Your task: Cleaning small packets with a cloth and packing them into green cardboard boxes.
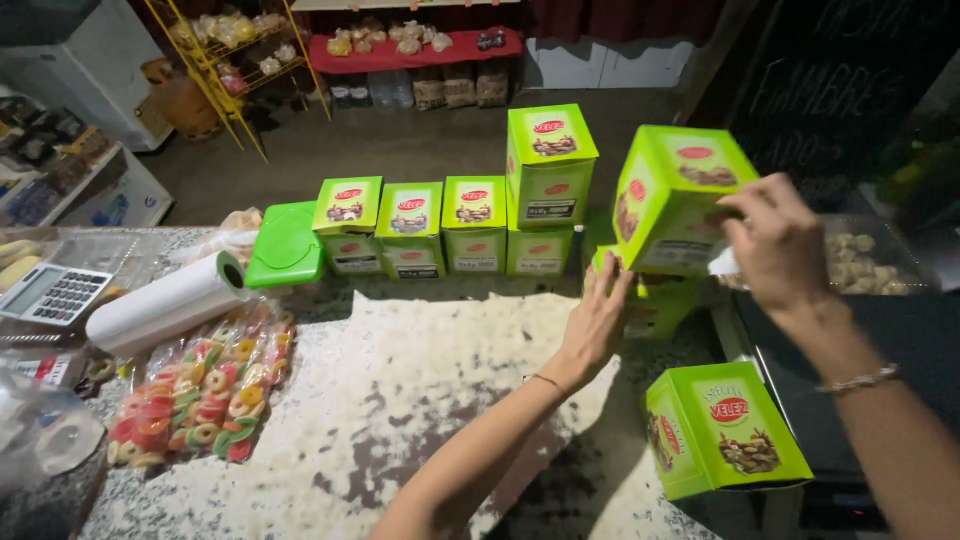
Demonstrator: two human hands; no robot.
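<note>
The tilted green box (675,195) is up in the air at the right end of the box row, leaning over to the left. The right hand (775,245) has it by its right side, fingers curled onto the face, with something white tucked under the palm; what it is I cannot make out. The left hand (600,320) comes in just below that box, fingers straight and pressed together, flat against the lower green box (655,300) that sits directly underneath.

Left of the tilted box stands a stack of two boxes (545,190), and further left a row of three single boxes (412,228) lined up on the speckled counter (400,400). Beyond those lies a flat green lid (285,245). Below and right of the tilted box, another green box (725,430) rests at the counter's edge. Far to its left: a white paper roll (165,305), a bag of ring-shaped gummies (200,395) and a calculator (52,293).
</note>
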